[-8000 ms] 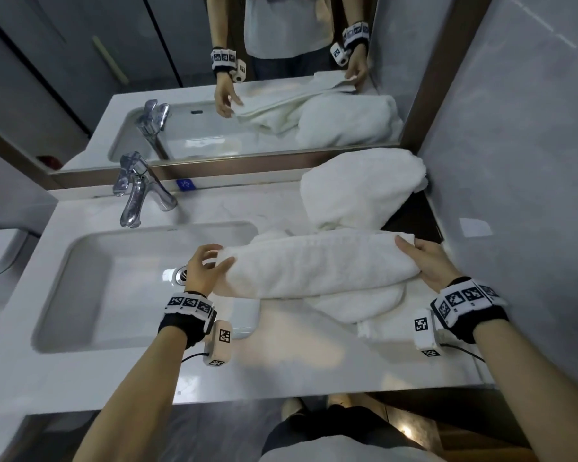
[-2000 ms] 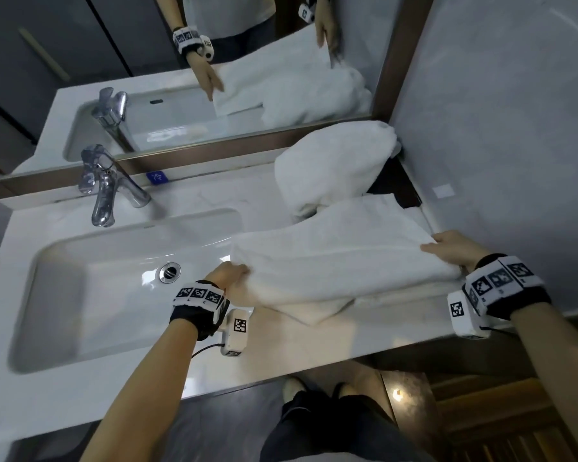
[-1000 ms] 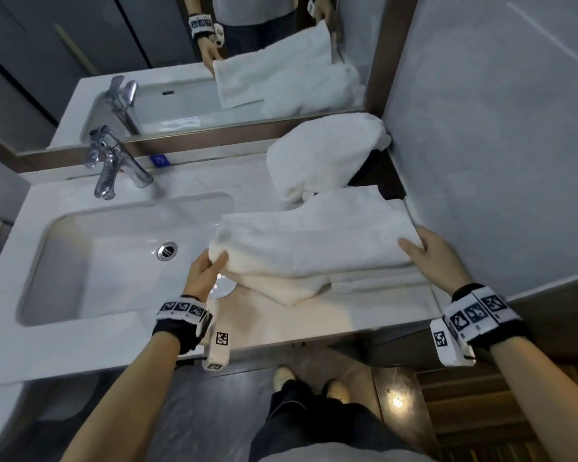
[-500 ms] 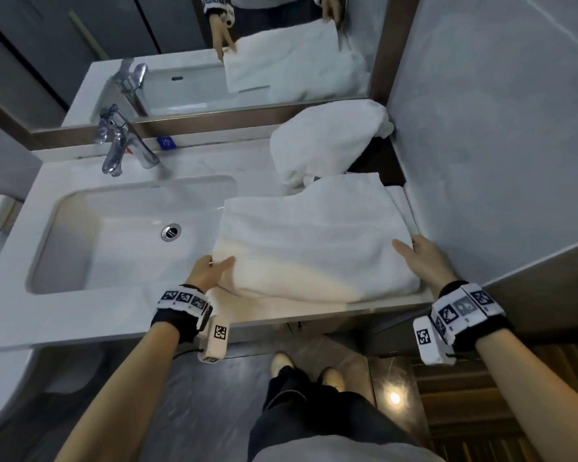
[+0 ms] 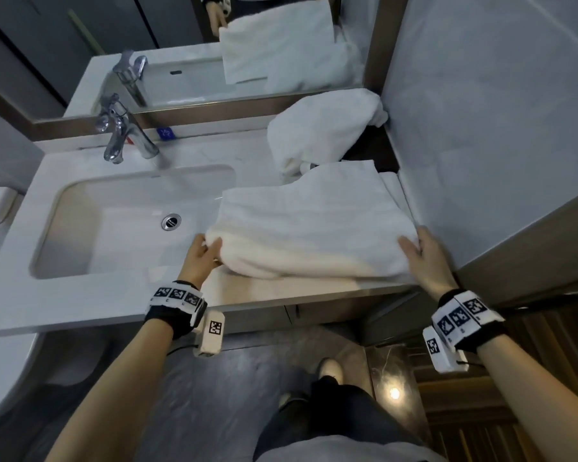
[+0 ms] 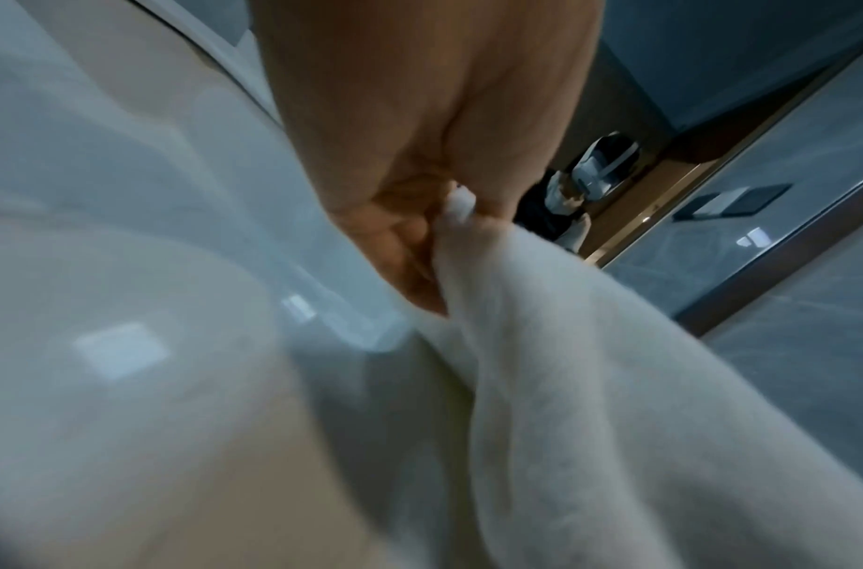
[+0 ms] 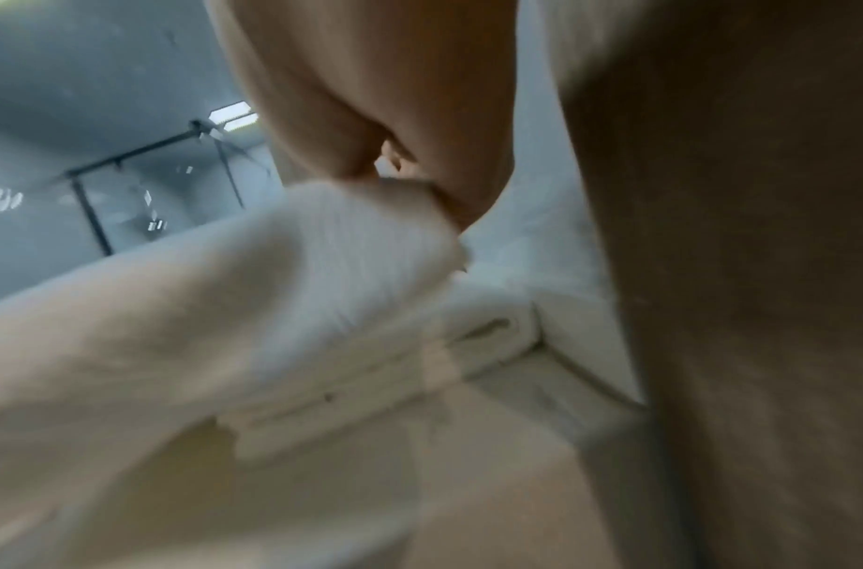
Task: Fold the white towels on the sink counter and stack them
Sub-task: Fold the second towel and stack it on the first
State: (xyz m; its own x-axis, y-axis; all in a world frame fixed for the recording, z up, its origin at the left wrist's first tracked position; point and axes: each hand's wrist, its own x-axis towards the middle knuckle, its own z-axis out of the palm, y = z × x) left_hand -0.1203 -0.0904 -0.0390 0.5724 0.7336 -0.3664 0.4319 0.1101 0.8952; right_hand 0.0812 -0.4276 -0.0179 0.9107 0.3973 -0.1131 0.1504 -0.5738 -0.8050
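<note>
Head view shows we pinch the folded towel (image 5: 311, 225) between us, left hand (image 5: 201, 258) and right hand (image 5: 426, 258) gripping its near corners.

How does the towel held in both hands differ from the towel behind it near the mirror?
The held towel lies spread in a broad flat layer near the counter's front edge; the back towel sits bunched in a rounded heap by the mirror. The left hand and right hand pinch the held towel's near corners; nothing touches the back towel. Both are white.
</note>
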